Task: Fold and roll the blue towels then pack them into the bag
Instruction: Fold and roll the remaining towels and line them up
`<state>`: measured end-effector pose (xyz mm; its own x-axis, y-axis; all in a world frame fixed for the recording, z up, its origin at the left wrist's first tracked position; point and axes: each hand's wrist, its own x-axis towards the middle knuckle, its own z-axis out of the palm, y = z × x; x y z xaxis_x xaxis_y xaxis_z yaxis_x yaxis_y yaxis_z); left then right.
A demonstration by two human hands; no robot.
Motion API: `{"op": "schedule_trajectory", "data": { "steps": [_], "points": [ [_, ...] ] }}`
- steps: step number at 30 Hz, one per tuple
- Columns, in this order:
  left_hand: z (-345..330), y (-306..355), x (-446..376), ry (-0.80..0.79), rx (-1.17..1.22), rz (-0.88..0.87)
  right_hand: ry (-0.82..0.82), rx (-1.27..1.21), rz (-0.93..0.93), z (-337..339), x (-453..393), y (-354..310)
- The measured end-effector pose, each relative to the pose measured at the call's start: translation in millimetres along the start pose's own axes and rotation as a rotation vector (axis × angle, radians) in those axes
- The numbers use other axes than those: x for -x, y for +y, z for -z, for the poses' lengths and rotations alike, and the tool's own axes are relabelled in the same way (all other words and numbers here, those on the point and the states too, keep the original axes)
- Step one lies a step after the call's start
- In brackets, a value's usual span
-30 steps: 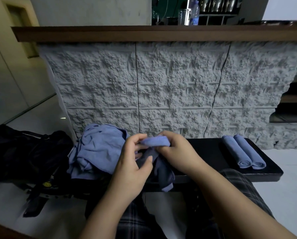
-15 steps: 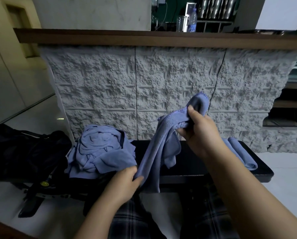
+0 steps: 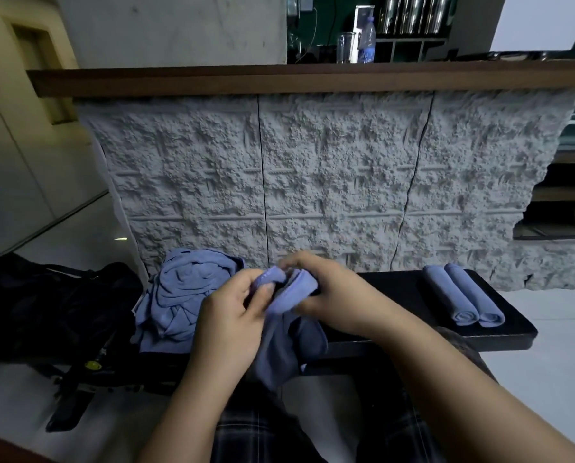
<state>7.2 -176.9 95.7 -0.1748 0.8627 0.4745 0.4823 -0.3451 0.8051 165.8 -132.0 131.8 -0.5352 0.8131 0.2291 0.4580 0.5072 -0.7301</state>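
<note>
Both hands hold one blue towel [image 3: 287,332] over the near edge of a low black bench [image 3: 396,285]. My left hand [image 3: 232,315] pinches its upper edge from the left. From the right, my right hand [image 3: 329,289] grips the bunched top; the rest of the cloth hangs down between my knees. A crumpled heap of blue towels [image 3: 182,295] lies on the bench's left end. Two rolled blue towels [image 3: 463,299] lie side by side on the right end. A black bag [image 3: 52,302] sits on the floor to the left.
A rough grey stone counter front [image 3: 312,182] rises right behind the bench, topped by a wooden ledge [image 3: 279,78] with a bottle and a glass. A black strap [image 3: 68,409] of the bag trails over the pale floor at the left.
My right hand, which had lifted the towel high, has come back down. Both hands have met again at the towel's top over the bench edge.
</note>
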Motion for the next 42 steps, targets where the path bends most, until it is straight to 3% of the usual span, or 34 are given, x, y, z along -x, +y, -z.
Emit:
{"op": "schedule_trajectory", "data": {
  "steps": [4,10,15,19,25,29,34,42],
  "points": [
    [-2.2,5.8,-0.3,-0.060,0.027,-0.100,0.124,-0.026,0.016,0.9,-0.4,2.7],
    [-8.8,-11.9,0.8,-0.072,-0.047,0.012,0.248,-0.251,-0.027,1.5,1.9,8.5],
    [-8.9,-25.5,1.9,-0.215,-0.256,0.049,0.446,-0.677,-0.040,11.0,-0.1,9.3],
    [-11.2,-38.7,3.7,-0.235,-0.430,0.069,0.554,-0.939,-0.072,19.9,-4.9,10.5],
    [5.3,-53.3,0.2,-0.206,-0.367,0.212,0.737,-1.184,-0.130,30.0,-3.2,14.8],
    [9.3,-36.9,-8.4,-0.053,-0.082,0.294,0.796,-1.026,-0.366,24.3,-0.3,30.9],
    [0.6,-19.6,-7.7,0.033,0.350,0.343,0.715,-0.990,-0.514,12.9,1.5,33.8],
    [-15.9,-11.8,-0.4,0.011,0.433,0.254,0.461,-0.731,-0.478,-5.5,3.8,23.6]
  ]
}}
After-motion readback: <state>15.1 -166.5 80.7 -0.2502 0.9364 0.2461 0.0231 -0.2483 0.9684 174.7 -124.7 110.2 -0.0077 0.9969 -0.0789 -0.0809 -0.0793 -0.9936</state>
